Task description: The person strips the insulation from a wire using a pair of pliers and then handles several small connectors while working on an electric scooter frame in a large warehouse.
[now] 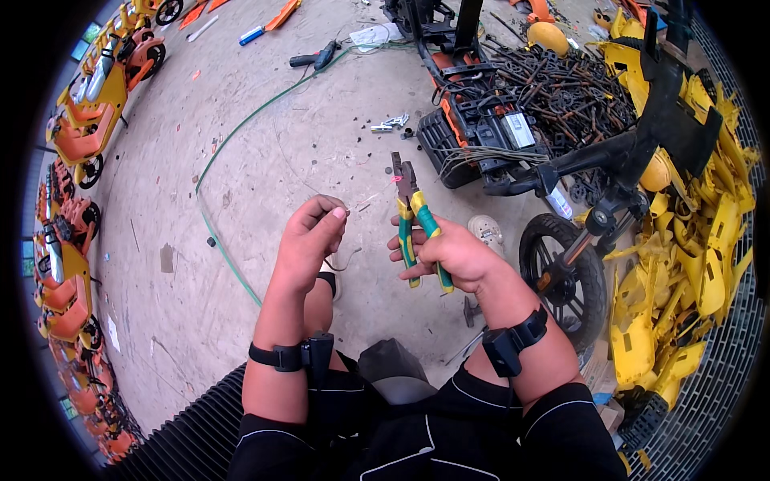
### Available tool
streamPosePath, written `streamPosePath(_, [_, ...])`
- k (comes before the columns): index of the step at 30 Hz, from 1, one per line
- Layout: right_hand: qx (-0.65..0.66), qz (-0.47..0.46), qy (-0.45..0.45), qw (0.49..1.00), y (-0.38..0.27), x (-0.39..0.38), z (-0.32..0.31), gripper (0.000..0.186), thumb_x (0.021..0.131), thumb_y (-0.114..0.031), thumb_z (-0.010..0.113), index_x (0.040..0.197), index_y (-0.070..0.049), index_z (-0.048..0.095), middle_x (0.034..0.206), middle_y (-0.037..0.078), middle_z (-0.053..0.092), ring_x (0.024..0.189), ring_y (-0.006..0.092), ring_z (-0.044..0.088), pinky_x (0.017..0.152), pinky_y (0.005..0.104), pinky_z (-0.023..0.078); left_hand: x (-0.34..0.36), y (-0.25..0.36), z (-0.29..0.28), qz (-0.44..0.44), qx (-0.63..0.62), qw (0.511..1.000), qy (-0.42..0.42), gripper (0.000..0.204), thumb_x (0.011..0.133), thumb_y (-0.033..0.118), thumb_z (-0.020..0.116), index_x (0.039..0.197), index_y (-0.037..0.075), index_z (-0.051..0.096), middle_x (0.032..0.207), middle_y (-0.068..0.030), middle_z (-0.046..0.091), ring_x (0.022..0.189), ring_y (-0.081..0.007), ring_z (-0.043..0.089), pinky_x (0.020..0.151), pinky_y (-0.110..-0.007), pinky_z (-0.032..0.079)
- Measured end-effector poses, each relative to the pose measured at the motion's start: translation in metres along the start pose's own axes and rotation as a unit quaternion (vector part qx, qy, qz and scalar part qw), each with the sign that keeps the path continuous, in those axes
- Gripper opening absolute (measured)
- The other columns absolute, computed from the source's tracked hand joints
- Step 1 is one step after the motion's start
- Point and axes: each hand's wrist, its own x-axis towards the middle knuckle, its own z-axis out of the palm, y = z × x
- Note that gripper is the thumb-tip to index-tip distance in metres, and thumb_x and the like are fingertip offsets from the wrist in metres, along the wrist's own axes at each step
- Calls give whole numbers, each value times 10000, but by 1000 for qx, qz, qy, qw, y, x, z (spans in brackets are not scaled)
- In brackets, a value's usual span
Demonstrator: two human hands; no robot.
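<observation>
My right hand (461, 255) holds pliers (413, 220) with green and yellow handles, their dark jaws pointing up and a small pinkish bit beside them. My left hand (313, 240), left of the pliers, pinches a thin wire (345, 260); a short dark length of it curls below the fingers. The pinched end is too small to make out. A dark scooter frame (513, 176) with a loose cable bundle lies beyond my right hand, its black wheel (561, 280) beside my right forearm.
A green hose (204, 172) crosses the concrete floor (160, 240) near a power tool (313, 58) and small metal parts (393, 122). Rows of orange scooters (68, 289) line the left. Piles of dark parts (561, 96) and yellow panels (714, 232) fill the right.
</observation>
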Motion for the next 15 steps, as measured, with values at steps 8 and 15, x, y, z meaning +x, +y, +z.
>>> streamPosePath(8, [-33,2,28,999,-2,0,2,596,791,34,519,1375,-1,407,1158,140,559,1056,245,598,786,370,595,1,2,2,-4,3,1000,-4,155,969,209,596,966,54,603,742,27,523,612,-48,452,538,-203,344])
streamPosePath(15, [-125,-3,83,989,-6,2,2,506,786,16,546,1286,-4,472,1022,98,596,881,190,614,589,298,527,2,1,1,4,13,1000,-2,152,968,199,597,964,47,603,718,42,498,585,-36,407,521,-201,326])
